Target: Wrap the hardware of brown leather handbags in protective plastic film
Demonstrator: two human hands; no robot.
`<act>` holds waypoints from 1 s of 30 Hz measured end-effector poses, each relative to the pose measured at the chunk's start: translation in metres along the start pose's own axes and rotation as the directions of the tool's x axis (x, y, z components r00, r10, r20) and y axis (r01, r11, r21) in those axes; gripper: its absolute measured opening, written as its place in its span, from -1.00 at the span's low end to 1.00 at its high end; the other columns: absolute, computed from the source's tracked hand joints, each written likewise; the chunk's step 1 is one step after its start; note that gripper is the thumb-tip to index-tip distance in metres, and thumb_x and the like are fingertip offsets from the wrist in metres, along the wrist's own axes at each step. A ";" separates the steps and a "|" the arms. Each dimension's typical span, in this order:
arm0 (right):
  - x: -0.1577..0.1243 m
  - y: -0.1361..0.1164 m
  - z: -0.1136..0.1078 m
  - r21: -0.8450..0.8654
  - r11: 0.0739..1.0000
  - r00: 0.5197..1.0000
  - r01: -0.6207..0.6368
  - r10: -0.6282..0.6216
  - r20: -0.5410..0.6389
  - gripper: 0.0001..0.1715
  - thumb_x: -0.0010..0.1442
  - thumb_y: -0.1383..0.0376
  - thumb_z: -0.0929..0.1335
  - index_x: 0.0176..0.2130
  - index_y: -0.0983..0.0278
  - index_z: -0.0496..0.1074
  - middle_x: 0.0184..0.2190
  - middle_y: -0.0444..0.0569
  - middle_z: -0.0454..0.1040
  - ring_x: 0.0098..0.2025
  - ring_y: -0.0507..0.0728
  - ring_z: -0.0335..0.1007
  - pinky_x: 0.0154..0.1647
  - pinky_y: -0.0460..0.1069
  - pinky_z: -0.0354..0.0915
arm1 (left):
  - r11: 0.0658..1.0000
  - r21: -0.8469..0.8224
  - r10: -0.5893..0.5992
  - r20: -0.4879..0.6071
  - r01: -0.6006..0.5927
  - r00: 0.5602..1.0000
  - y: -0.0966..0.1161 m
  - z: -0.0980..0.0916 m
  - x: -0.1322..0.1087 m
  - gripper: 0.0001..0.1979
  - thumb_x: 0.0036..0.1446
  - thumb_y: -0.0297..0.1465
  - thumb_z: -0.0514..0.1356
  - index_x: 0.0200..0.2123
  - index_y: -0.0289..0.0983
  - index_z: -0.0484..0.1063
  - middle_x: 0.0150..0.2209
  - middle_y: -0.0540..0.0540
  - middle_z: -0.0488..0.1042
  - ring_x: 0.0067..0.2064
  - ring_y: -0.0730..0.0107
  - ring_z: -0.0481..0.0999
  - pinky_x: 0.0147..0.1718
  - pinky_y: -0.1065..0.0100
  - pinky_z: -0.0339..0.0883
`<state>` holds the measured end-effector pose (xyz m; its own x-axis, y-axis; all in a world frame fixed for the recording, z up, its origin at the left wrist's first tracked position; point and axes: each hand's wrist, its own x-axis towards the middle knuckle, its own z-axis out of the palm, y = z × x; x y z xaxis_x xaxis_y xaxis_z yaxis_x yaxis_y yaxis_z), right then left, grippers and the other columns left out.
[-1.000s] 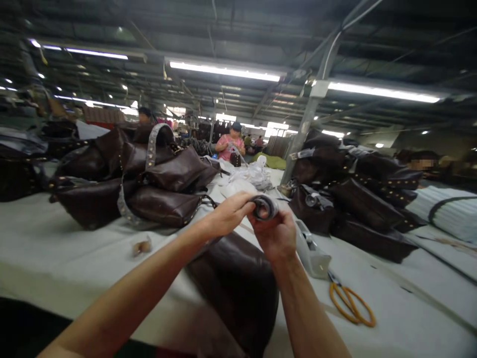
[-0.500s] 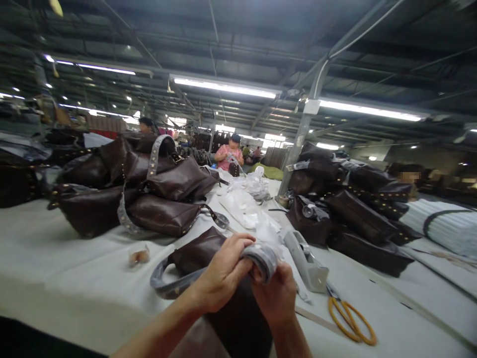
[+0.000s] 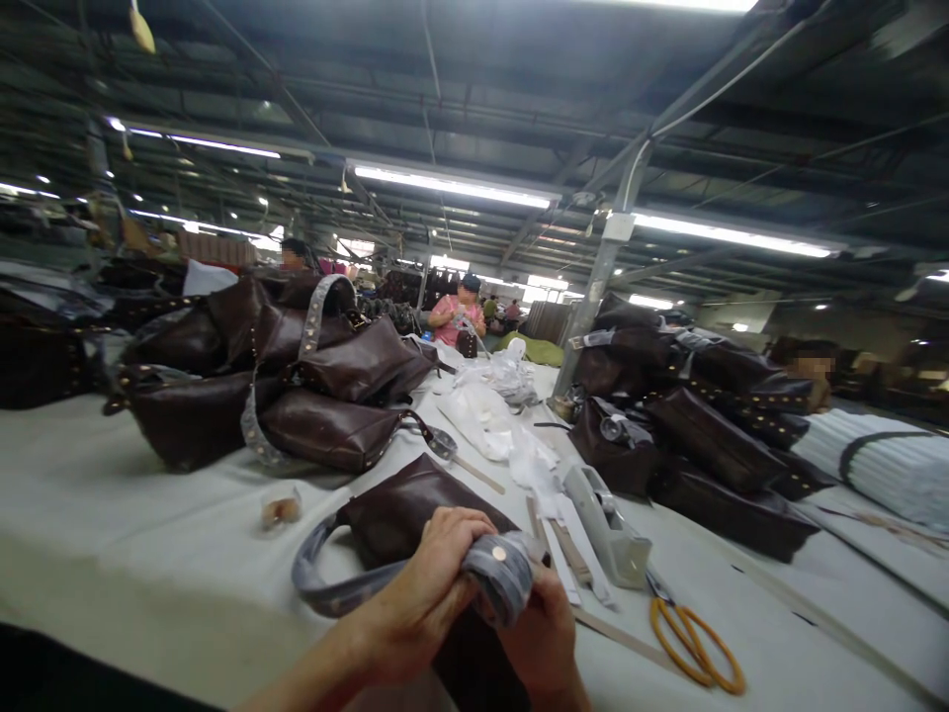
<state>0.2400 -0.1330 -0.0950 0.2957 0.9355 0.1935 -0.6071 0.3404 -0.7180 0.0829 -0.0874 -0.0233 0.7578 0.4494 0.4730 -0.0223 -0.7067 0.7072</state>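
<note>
A dark brown leather bag (image 3: 415,504) lies on the table in front of me. Its studded strap (image 3: 498,574) is covered in greyish clear plastic wrap and bent into a loop between my hands. My left hand (image 3: 437,564) is closed round the left side of that loop. From the right, my right hand (image 3: 545,633) grips the same strap, its fingertips partly hidden behind the plastic. Another wrapped length of strap (image 3: 315,574) curves out to the left, under my left wrist.
Orange-handled scissors (image 3: 697,643) and a grey tape dispenser (image 3: 609,529) lie to the right, beside pale strips (image 3: 567,549). Brown bags are piled at left (image 3: 326,425) and right (image 3: 712,435). White plastic (image 3: 481,415) lies in the middle; a person (image 3: 456,316) works beyond.
Both hands have come lower and slightly left with the wrapped strap. The strap loop has turned, so a stud now shows on top. My view has shifted a little.
</note>
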 end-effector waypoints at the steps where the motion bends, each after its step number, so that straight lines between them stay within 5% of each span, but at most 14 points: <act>1: 0.000 -0.002 0.000 -0.017 1.000 1.000 -0.010 0.011 0.020 -0.84 -0.03 0.20 0.43 -0.51 0.22 0.42 -0.56 -0.18 0.40 -0.49 0.04 0.29 -0.41 -0.04 0.38 | 1.000 0.012 -0.011 0.016 0.011 1.000 -0.001 -0.002 0.000 -0.75 0.30 -0.36 -0.08 0.00 -0.22 0.24 0.01 -0.20 0.31 0.04 0.24 0.26 0.10 0.16 0.17; 8: -0.010 -0.037 0.001 -0.463 0.886 0.963 0.002 0.123 0.239 -0.86 0.09 0.29 0.42 -0.48 0.28 0.53 -0.42 -0.06 0.48 -0.25 0.14 0.35 -0.02 0.04 0.28 | 0.995 0.100 -0.003 0.263 -0.025 0.965 -0.002 -0.017 0.004 -0.75 0.29 -0.38 -0.10 -0.04 -0.25 0.25 -0.05 -0.17 0.33 -0.03 0.27 0.29 0.07 0.16 0.18; 14: -0.010 -0.039 -0.010 -0.650 0.718 0.953 0.248 -0.061 0.297 -0.89 0.02 0.41 0.44 -0.50 0.23 0.56 -0.40 -0.08 0.50 -0.26 0.12 0.37 0.15 0.06 0.18 | 0.984 0.175 -0.067 0.328 0.009 0.942 -0.009 -0.012 0.009 -0.79 0.20 -0.48 -0.04 -0.09 -0.24 0.21 -0.14 -0.09 0.40 -0.15 0.35 0.40 -0.12 0.32 0.33; 18: -0.016 -0.038 -0.013 -0.737 0.653 0.982 0.178 -0.070 0.175 -0.73 -0.04 0.48 0.44 -0.31 0.19 0.60 -0.23 -0.04 0.54 -0.16 0.15 0.42 -0.02 -0.02 0.33 | 0.824 0.562 -0.138 0.319 -0.070 0.938 -0.020 0.000 0.011 -0.79 0.10 -0.56 0.01 -0.17 -0.26 0.24 -0.21 -0.11 0.42 -0.26 0.27 0.44 -0.29 0.29 0.36; 23: -0.033 -0.030 0.006 -0.733 0.678 0.997 0.050 -0.073 0.001 -0.10 -0.22 0.52 0.48 0.13 0.18 0.37 0.16 -0.01 0.36 0.25 0.24 0.17 0.31 0.11 0.04 | 0.530 0.807 0.038 0.285 -0.261 0.958 -0.026 0.027 0.015 -0.76 0.20 -0.56 -0.08 -0.08 -0.38 0.24 -0.24 -0.19 0.40 -0.27 0.18 0.42 -0.35 0.22 0.34; 27: -0.027 -0.009 0.015 -0.725 0.680 0.954 0.112 -0.277 -0.112 -0.25 -0.12 0.51 0.41 0.09 0.18 0.40 0.12 -0.04 0.40 0.24 0.23 0.18 0.31 0.10 0.03 | 0.524 0.807 0.063 0.283 -0.273 0.957 -0.024 0.034 0.019 -0.76 0.21 -0.59 -0.11 -0.10 -0.37 0.24 -0.26 -0.18 0.40 -0.28 0.18 0.42 -0.33 0.20 0.33; 30: -0.016 0.000 0.012 -0.728 0.663 0.924 0.176 -0.367 -0.111 -0.39 -0.12 0.51 0.39 -0.02 0.20 0.47 0.01 0.00 0.48 0.16 0.26 0.25 0.29 0.12 0.06 | 0.644 0.718 0.045 0.311 -0.265 0.949 -0.024 0.023 0.021 -0.75 0.21 -0.59 -0.12 -0.08 -0.34 0.20 -0.19 -0.21 0.40 -0.20 0.17 0.43 -0.23 0.19 0.36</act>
<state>0.2264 -0.1466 -0.0907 0.5777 0.7285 0.3682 0.1867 0.3212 -0.9284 0.1146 -0.0741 -0.0423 0.9213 0.2251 0.3170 0.2525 -0.9664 -0.0474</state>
